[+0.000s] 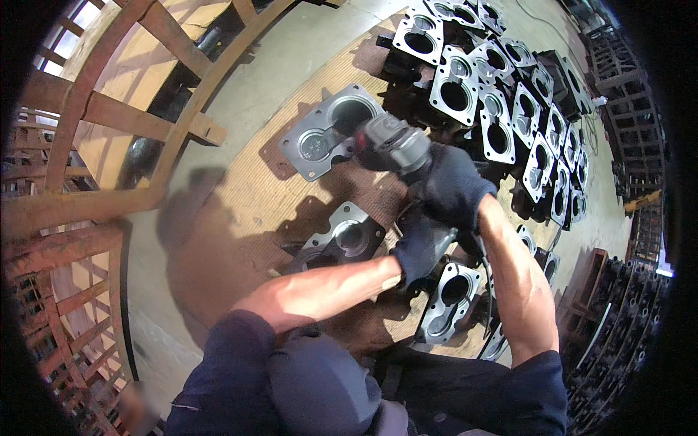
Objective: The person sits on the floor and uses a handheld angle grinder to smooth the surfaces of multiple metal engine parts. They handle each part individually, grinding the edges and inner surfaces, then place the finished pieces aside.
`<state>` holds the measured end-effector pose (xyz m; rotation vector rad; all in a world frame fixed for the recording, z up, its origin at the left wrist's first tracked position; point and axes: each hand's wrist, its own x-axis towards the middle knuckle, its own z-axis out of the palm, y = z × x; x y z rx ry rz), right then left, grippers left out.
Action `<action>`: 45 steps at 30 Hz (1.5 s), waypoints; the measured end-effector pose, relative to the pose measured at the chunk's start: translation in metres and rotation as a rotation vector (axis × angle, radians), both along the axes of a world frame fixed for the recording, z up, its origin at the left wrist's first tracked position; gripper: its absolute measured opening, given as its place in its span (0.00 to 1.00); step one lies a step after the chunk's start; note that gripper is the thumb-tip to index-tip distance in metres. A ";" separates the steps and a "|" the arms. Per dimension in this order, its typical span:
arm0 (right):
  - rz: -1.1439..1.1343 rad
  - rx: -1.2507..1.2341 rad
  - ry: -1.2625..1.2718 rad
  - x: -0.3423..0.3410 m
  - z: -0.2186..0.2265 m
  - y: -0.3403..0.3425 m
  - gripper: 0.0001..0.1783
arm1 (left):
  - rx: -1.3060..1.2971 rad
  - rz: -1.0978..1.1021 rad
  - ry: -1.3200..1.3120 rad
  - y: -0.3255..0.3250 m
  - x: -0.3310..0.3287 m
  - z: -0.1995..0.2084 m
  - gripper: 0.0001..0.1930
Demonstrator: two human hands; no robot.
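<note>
Both my hands wear dark gloves and hold a grey angle grinder (pixel 396 144). My right hand (pixel 452 185) grips its body just behind the head. My left hand (pixel 422 245) closes on the rear part of the tool, lower down. The grinder's head sits at the right edge of a grey metal casting (pixel 320 138) with two round openings, lying flat on a wooden board (pixel 251 196). A second similar casting (pixel 345 238) lies just below it, beside my left hand. A third one (pixel 451 298) lies under my right forearm.
Rows of several more castings (pixel 502 109) fill the upper right on a dark pallet. Rusty steel frames (pixel 109 116) stand along the left. Dark stacked racks (pixel 625 305) line the right side. Concrete floor (pixel 291 51) shows beyond the board.
</note>
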<state>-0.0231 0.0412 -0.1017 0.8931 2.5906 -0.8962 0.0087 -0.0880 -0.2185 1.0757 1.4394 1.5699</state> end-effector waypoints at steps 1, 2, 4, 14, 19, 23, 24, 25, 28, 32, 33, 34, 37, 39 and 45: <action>-0.014 0.026 -0.062 0.000 0.001 0.006 0.28 | -0.080 -0.024 0.041 0.003 -0.002 -0.002 0.14; -0.037 0.058 -0.126 0.001 0.008 0.011 0.27 | -0.155 -0.057 0.080 0.009 -0.013 0.023 0.14; -0.056 0.008 -0.092 0.008 0.003 0.012 0.28 | -0.206 -0.066 0.091 0.010 -0.014 0.028 0.14; 0.049 -0.139 -0.089 -0.011 -0.012 -0.034 0.30 | -0.199 -0.040 -0.214 -0.049 -0.008 0.015 0.14; -0.024 0.036 -0.134 0.012 0.011 0.011 0.26 | -0.068 -0.021 0.209 0.006 0.004 0.013 0.14; -0.049 0.041 -0.045 -0.001 -0.002 0.029 0.22 | -0.315 -0.157 0.034 0.024 -0.038 0.051 0.15; -0.031 0.033 -0.027 -0.002 -0.004 0.027 0.22 | -0.232 -0.112 0.125 0.023 -0.034 0.043 0.15; -0.012 0.022 -0.007 0.000 -0.005 0.021 0.22 | -0.259 -0.118 0.137 0.020 -0.028 0.027 0.16; -0.067 -0.048 -0.041 0.012 -0.003 0.003 0.24 | -0.228 -0.030 -0.133 0.002 -0.008 0.037 0.16; -0.089 -0.041 -0.139 0.009 0.009 0.000 0.24 | -0.258 -0.137 -0.153 0.002 -0.009 0.038 0.15; -0.108 -0.033 -0.131 0.010 0.009 0.007 0.24 | -0.338 -0.226 -0.115 0.011 -0.024 0.051 0.16; 0.010 -0.011 0.020 0.011 0.001 0.020 0.24 | -0.419 -0.315 -0.076 0.019 -0.036 0.062 0.17; 0.048 0.110 -0.004 -0.018 -0.013 0.044 0.25 | -0.225 -0.140 0.176 0.039 -0.048 0.032 0.14; 0.017 0.084 -0.065 -0.042 -0.008 0.054 0.27 | -0.298 -0.361 0.591 0.049 -0.080 0.042 0.14; -0.099 -0.054 0.072 -0.027 -0.036 0.048 0.28 | -0.172 -0.146 0.231 0.033 -0.052 0.030 0.17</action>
